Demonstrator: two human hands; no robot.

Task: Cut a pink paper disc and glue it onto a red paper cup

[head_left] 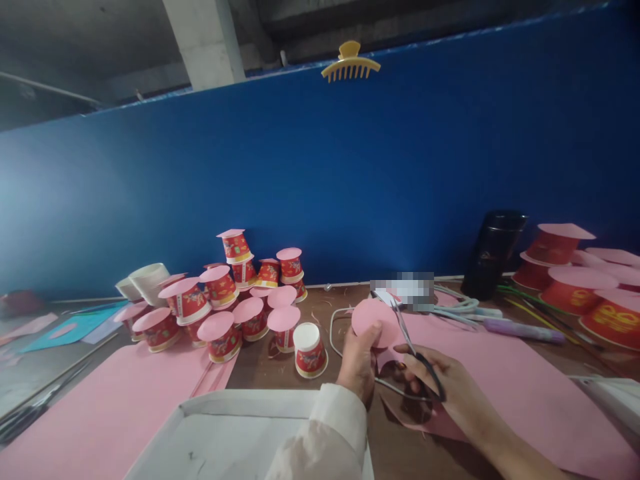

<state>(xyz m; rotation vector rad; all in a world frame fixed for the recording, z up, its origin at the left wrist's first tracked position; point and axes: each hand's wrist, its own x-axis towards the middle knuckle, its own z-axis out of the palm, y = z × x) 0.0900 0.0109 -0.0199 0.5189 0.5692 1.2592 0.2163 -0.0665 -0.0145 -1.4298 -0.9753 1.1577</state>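
Observation:
My left hand [358,363] pinches a round pink paper disc [374,321] by its lower edge, thumb on top. In my right hand [433,370] is a pair of scissors [407,333], its blades pointing up along the disc's right edge. Below both hands lies a large pink paper sheet [495,373] with a cut-away edge. Left of my left hand an upturned red paper cup [311,357] shows its bare white base. Beyond it stand several upturned red cups [221,340] topped with pink paper, some stacked.
A white tray [200,427] sits at front centre, beside pink sheets [110,393]. White cups [150,283] lie behind. At right are a black bottle [493,257], a purple marker [523,331], cables [457,305] and more topped cups [575,290]. A blue partition [320,173] bounds the back, with a yellow hair claw [351,63].

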